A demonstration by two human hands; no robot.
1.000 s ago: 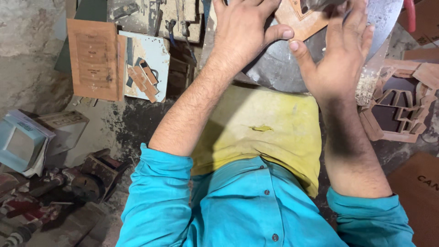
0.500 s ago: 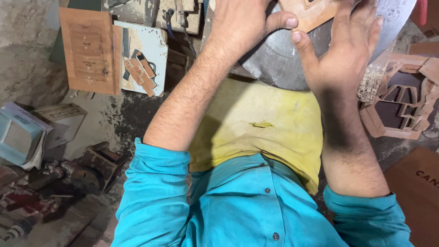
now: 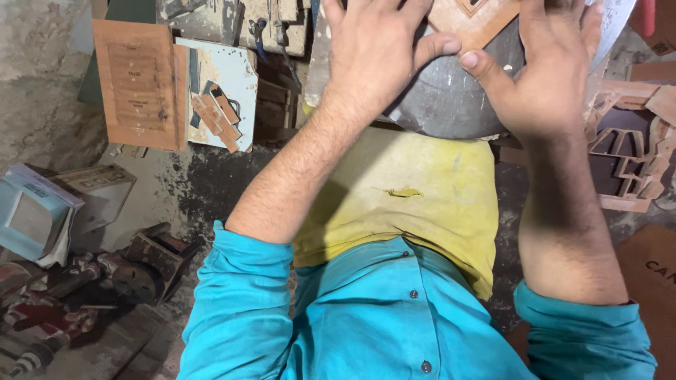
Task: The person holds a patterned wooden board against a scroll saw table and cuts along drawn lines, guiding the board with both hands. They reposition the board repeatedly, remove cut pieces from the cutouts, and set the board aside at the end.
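A thin brown wooden cut-out panel (image 3: 479, 21) lies on a round grey metal work surface (image 3: 443, 105) at the top of the head view, partly cut off by the frame edge. My left hand (image 3: 377, 42) lies flat on the panel's left side, fingers spread and thumb pointing right. On the panel's right side my right hand (image 3: 549, 63) presses down, its thumb reaching toward the left thumb until they almost touch. Both fingertips run out of the frame. My yellow apron (image 3: 408, 204) and turquoise shirt fill the lower middle.
On the floor to the left lie a brown wooden board (image 3: 137, 84) and a pale blue board (image 3: 218, 98) with small wood strips. A small box (image 3: 35, 218) and a dark motor-like tool (image 3: 134, 274) sit lower left. Cut-out wood scraps (image 3: 627, 162) and cardboard (image 3: 648, 281) are at the right.
Both hands stay pressed on the panel. My thumbs have drawn closer together, and the view has shifted a little so the hands sit higher in the frame.
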